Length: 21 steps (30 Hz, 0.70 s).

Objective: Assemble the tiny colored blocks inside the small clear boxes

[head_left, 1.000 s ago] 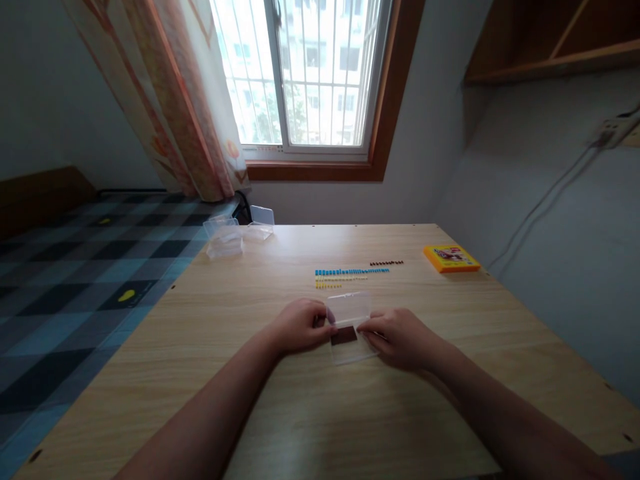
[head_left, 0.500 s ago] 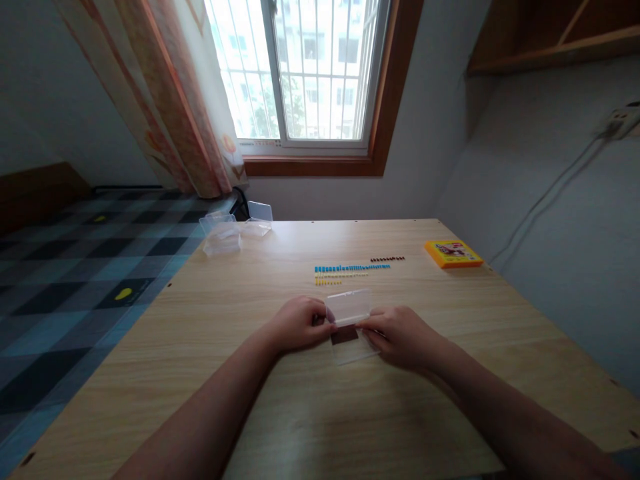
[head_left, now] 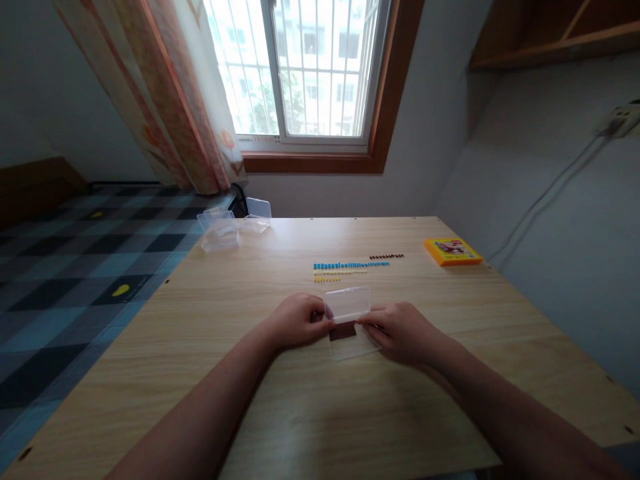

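Between my hands is a clear plastic box (head_left: 349, 303), its lid raised on the far side. A dark brown flat piece (head_left: 343, 331) lies in its near half; whether it is one piece or several joined together I cannot tell. My left hand (head_left: 299, 323) is closed on the box's left side, thumb by the brown piece. From the right, my right hand (head_left: 403, 331) grips the box's other side, its index fingertip close to the brown piece. Just beyond the box are rows of small blue pieces (head_left: 350, 265), yellow pieces (head_left: 327, 280) and dark brown pieces (head_left: 387, 257).
On the wooden table (head_left: 165, 360), two more open clear boxes (head_left: 221, 239) stand at the back left. An orange-yellow box (head_left: 453, 252) lies at the right edge. A bed with a checked cover (head_left: 75, 280) adjoins the left side, and a window is behind.
The whole view has shifted slightly. Both hands stay on the clear box in nearly the same pose, and the rows of pieces are unchanged.
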Available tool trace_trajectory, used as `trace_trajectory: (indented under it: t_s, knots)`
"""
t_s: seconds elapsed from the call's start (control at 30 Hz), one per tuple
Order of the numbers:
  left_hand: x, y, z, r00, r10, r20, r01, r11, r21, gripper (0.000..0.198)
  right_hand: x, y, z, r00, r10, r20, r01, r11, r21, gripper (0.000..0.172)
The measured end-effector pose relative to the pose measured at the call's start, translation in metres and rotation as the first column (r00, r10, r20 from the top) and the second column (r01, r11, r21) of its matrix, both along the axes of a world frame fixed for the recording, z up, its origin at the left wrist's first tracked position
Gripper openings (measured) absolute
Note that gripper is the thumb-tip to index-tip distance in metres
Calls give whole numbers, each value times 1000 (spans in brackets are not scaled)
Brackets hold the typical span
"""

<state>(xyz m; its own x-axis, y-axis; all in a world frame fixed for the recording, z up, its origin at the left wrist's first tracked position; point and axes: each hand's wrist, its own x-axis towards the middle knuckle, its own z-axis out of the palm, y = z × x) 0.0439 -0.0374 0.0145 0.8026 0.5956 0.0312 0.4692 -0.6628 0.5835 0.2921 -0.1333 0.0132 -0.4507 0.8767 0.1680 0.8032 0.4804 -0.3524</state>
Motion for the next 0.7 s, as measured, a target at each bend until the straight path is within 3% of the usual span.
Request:
trace_trajectory:
  t_s: [0.1,0.17,0.27,0.37,0.53,0.63,0.7]
  knots:
    - [0,0,1,1000,-10,-6,10,1000,0,18,5,1,0,991,-22,-129,39,991,131,26]
    - [0,0,2,1000,-24,-5,24,1000,1,20,12,4,0,963,-63,-261,131,959,250,26]
    - [1,1,2,1000,-16,-14,16,1000,10,21,30,14,-5,893,-160,-420,328,872,365,26]
    - [1,1,1,1000,-1,-21,2,1000,30,22,49,30,-17,813,-296,-502,509,780,365,26]
    - [0,1,-2,999,37,-8,-37,999,33,27,70,52,-31,742,-417,-525,626,710,322,30]
    - [-1,2,-3,998,55,25,-55,998,-4,29,76,68,-21,759,-449,-472,630,688,359,30]
    - [-2,4,-4,997,63,48,-62,998,-30,30,78,84,-8,793,-515,-326,608,704,367,30]
